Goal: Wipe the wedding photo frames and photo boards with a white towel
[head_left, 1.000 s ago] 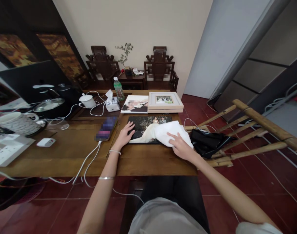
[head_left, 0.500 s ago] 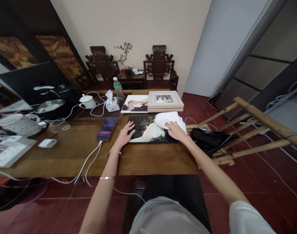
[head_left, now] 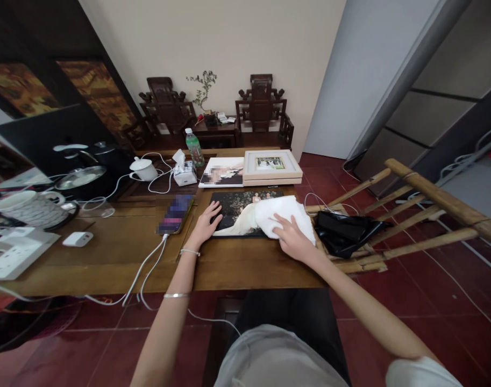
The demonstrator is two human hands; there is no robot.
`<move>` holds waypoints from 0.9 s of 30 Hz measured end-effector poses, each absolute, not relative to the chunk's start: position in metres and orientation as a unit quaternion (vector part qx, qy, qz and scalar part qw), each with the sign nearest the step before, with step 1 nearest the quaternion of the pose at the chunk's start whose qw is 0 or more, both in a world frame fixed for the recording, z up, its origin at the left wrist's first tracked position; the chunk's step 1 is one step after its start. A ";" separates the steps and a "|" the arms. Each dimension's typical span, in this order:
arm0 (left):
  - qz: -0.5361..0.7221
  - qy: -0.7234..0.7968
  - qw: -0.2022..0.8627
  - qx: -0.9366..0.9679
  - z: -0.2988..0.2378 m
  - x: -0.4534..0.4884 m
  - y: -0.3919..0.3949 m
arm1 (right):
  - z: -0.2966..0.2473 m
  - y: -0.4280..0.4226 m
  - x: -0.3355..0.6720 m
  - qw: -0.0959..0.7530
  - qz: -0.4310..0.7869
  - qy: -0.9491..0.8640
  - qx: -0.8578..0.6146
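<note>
Wooden table [head_left: 237, 269] under photo panel [head_left: 233, 207], white cloth [head_left: 287, 212]; red-tiled floor [head_left: 410, 301].

no legible text, label or number anywhere

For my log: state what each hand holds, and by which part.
Right hand presses the cloth at its near edge, on the photo; whether it grips cannot be told. Left hand lies flat on the photo's left edge, grasping nothing.
</note>
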State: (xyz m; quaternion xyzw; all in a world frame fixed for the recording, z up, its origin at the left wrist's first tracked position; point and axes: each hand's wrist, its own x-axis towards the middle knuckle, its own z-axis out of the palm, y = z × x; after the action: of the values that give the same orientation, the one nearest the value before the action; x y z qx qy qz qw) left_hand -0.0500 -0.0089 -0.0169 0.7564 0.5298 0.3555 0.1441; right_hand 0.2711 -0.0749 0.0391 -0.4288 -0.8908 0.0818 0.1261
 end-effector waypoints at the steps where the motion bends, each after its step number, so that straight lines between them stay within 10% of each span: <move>1: 0.354 0.531 0.143 0.757 -0.017 -0.050 -0.009 | 0.040 -0.087 0.273 0.125 0.088 -0.895 -0.420; 27: 0.370 0.545 0.151 0.737 -0.017 -0.044 -0.015 | 0.066 0.014 0.261 0.088 0.051 -0.873 -0.477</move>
State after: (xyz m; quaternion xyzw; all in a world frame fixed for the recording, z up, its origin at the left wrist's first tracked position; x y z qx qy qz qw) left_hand -0.0435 -0.0145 -0.0170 0.7370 0.5450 0.3701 0.1513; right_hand 0.2608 0.0141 0.0661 -0.4771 -0.8729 0.0510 0.0882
